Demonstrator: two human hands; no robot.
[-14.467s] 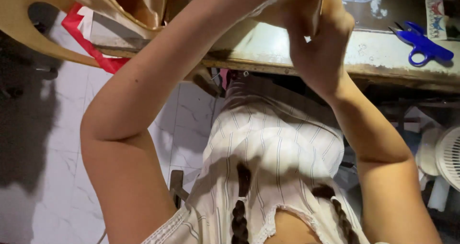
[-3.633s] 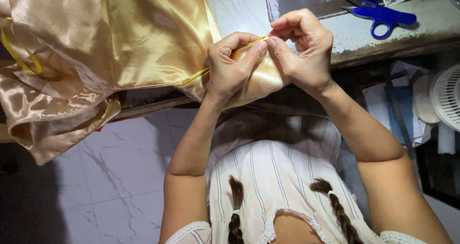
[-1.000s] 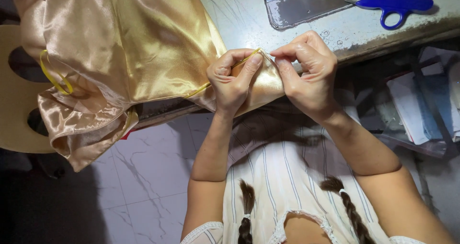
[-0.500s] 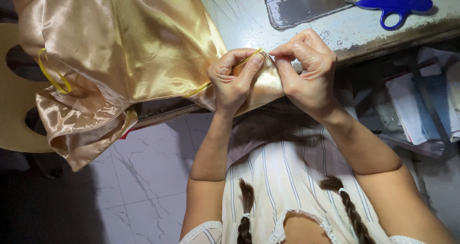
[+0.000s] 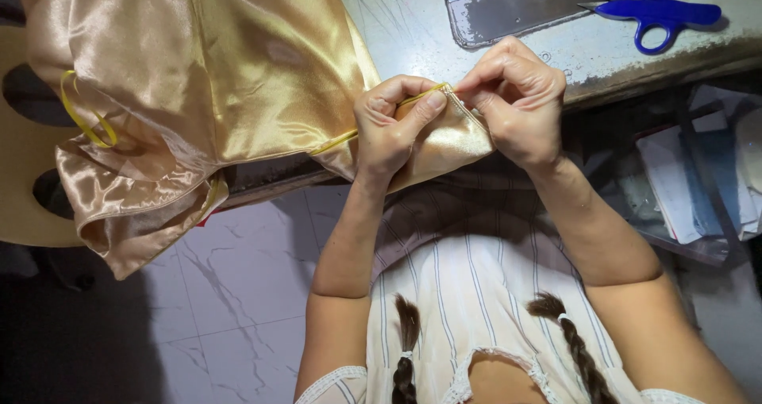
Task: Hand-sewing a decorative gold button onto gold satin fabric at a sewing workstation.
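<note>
Hardly anything had shifted since half a second before: both our hands sat in the same spot at the table's front edge, and the gold cloth hung just as it had. Compared with the frame a few seconds back, though, the pile had slid a bit to the right and the scissors had ended up further along the top.

Our left hand (image 5: 393,126) was clenched on a folded corner of the gold satin fabric (image 5: 214,78), thumb pressed along the top of the fold. Our right hand (image 5: 516,102) was pinched shut on the same corner from the other side, fingertips meeting the left thumb right at the yellow piping (image 5: 421,98) that ran along the seam. We couldn't tell whether a needle or pin was between those fingers, too small to see.

Most of the fabric was heaped on the left part of the worn grey table (image 5: 413,31), with one big fold drooping over the edge toward the white marble-look floor (image 5: 238,293). A loop of yellow ribbon (image 5: 87,118) lay on the heap's left side. Blue-handled scissors (image 5: 651,15) rested well apart at the far right of the table, just beside a dark metal plate (image 5: 508,7).
</note>
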